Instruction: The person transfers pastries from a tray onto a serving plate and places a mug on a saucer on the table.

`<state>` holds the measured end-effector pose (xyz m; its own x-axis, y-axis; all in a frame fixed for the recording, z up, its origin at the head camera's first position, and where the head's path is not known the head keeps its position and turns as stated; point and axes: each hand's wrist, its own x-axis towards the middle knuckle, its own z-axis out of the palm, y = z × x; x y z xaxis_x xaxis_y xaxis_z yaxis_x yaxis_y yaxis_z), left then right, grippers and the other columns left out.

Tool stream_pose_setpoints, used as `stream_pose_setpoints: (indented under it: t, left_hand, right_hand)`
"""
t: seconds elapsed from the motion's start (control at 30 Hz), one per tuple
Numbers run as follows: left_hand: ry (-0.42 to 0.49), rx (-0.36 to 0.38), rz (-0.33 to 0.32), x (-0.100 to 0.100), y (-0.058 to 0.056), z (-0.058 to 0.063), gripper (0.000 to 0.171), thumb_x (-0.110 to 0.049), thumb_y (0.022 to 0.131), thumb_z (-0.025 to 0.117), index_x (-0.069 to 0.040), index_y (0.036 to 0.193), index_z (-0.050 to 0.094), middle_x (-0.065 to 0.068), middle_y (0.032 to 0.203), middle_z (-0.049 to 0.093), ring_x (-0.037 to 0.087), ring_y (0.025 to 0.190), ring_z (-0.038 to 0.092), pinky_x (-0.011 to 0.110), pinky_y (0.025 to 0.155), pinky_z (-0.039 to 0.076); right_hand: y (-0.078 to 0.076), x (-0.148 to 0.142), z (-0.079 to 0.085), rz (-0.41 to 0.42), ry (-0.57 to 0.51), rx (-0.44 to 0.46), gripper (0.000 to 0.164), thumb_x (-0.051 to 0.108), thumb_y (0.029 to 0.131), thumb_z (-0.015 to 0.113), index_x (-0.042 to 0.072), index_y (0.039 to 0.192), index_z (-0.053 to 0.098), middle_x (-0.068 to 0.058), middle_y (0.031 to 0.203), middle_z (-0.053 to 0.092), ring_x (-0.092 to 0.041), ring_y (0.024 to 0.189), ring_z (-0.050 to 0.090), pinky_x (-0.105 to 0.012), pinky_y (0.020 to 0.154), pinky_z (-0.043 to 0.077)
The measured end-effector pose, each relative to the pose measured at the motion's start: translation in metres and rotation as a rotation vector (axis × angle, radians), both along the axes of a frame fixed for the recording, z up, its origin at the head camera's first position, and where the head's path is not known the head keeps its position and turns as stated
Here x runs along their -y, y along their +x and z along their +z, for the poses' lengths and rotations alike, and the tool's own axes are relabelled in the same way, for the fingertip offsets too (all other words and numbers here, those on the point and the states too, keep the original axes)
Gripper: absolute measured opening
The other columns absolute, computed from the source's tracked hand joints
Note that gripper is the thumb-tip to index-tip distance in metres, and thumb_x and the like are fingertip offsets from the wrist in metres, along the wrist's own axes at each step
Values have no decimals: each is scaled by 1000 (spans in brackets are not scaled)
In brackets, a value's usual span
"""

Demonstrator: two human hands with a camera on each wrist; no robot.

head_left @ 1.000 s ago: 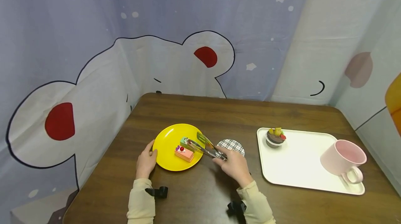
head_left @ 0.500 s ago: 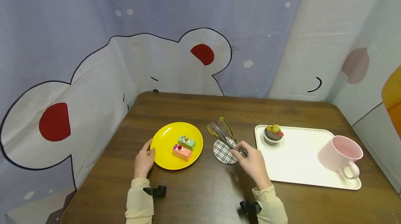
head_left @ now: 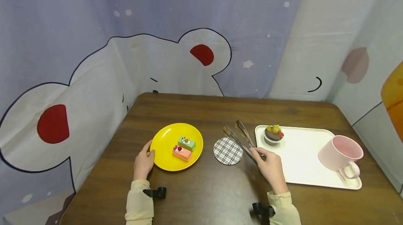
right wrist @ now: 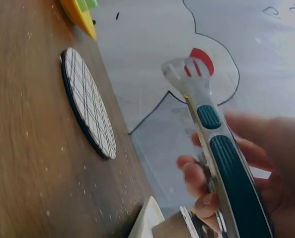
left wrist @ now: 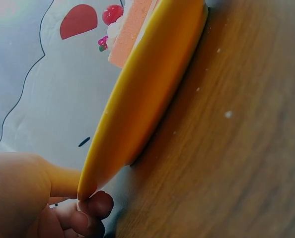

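My left hand (head_left: 144,163) pinches the near-left rim of a yellow plate (head_left: 163,151). The left wrist view shows the thumb over the rim and fingertips (left wrist: 101,204) under it. Two toy cake slices lie side by side on the plate, a green one (head_left: 188,144) and a pink one (head_left: 183,154) with a red berry on top. In my right hand (head_left: 272,167) is a pair of serving tongs (head_left: 234,136) with green grip pads (right wrist: 239,186). Their tips are spread with nothing between them, to the left of a chocolate cupcake (head_left: 273,134).
A round plaid coaster (head_left: 227,152) lies between the plate and my right hand. To the right, a white tray (head_left: 300,170) carries the cupcake at its left end and a pink mug (head_left: 335,156) at its right. A printed curtain (head_left: 252,43) hangs behind the wooden table.
The tongs were over the green cake slice a second ago; my right hand has carried them off rightward, past the coaster to the tray's left edge. My left hand stays on the plate.
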<state>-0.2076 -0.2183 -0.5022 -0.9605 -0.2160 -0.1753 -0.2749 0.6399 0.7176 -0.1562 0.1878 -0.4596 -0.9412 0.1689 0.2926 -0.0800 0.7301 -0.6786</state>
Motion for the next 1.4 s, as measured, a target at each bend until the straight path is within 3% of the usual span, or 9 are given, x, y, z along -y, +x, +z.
stream_pose_setpoints:
  t: [0.2, 0.5, 0.87, 1.03, 1.1, 1.17, 1.27, 1.4]
  left_hand:
    - [4, -3, 5, -1, 0, 2, 53, -21, 102, 39, -12, 153, 28, 31, 140, 48, 46, 127, 51, 61, 104, 38]
    - [5, -4, 3, -1, -1, 0, 53, -21, 102, 39, -11, 153, 28, 31, 139, 50, 46, 125, 52, 61, 104, 39]
    - [-1, 15, 7, 0, -1, 1, 53, -22, 103, 39, -11, 153, 27, 31, 140, 48, 46, 127, 50, 61, 105, 37]
    - [4, 19, 13, 0, 0, 1, 53, -22, 103, 39, -11, 153, 27, 31, 140, 48, 46, 127, 50, 61, 106, 37]
    - [1, 18, 13, 1, 0, 0, 53, -22, 102, 39, -11, 153, 27, 31, 140, 49, 46, 127, 50, 61, 106, 37]
    - [-2, 15, 11, 0, 1, 0, 53, -21, 102, 38, -11, 153, 27, 31, 139, 49, 46, 127, 50, 61, 105, 38]
    - [-3, 15, 10, 0, 1, 0, 53, -21, 102, 38, -11, 153, 27, 31, 140, 49, 46, 127, 50, 61, 106, 37]
    - [0, 15, 4, 0, -1, 0, 53, -22, 103, 38, -11, 153, 27, 30, 140, 48, 46, 128, 49, 61, 107, 36]
  right_hand:
    - [6, -11, 5, -82, -47, -8, 16, 17, 89, 68, 4, 92, 78, -14, 80, 75, -6, 61, 59, -22, 56, 44]
    - [19, -36, 14, -204, -155, 100, 25, 22, 89, 69, 6, 107, 75, -20, 104, 73, 10, 60, 53, -14, 53, 43]
    - [29, -58, 14, -409, -144, -81, 25, 21, 81, 78, 7, 101, 77, -22, 88, 74, 20, 51, 42, -10, 51, 35]
    - [33, -66, 11, -483, -105, -96, 26, 23, 77, 80, 9, 99, 78, -20, 82, 74, 28, 59, 37, -9, 56, 34]
    - [35, -69, 9, -490, -73, -87, 28, 22, 76, 81, 8, 99, 78, -21, 82, 74, 16, 62, 53, -11, 57, 33]
    - [36, -71, 6, -496, -52, -65, 28, 23, 75, 81, 8, 99, 77, -21, 84, 74, -7, 70, 69, -14, 57, 33]
    - [35, -74, 2, -483, -33, -28, 31, 23, 76, 81, 6, 101, 76, -22, 88, 73, -41, 93, 69, -14, 57, 32]
    - [31, -76, -3, -479, -22, 22, 32, 24, 77, 80, 6, 103, 76, -19, 85, 75, -40, 91, 69, -14, 57, 31]
